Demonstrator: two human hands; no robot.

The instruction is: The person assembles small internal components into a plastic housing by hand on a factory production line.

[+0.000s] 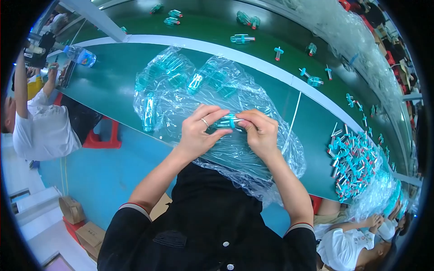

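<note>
Over a clear plastic bag (pixel 266 153), both hands meet on a small clear-teal plastic piece with metal rods (pixel 227 121). My left hand (pixel 199 131) grips its left end between thumb and fingers; a ring is on one finger. The right end is pinched by the thumb and fingers of my right hand (pixel 261 133), which hide part of it. Similar clear-teal cylinders (pixel 148 112) lie at the bag's left and far side. Whether they are inside it or under a fold I cannot tell.
A pile of teal-collared metal rods with red tips (pixel 355 162) covers the right of the green table (pixel 108 90). Beyond a pale rail, more pieces (pixel 242 39) lie on a dark green belt (pixel 203 20). A water bottle (pixel 81 56) stands far left. People sit on both sides.
</note>
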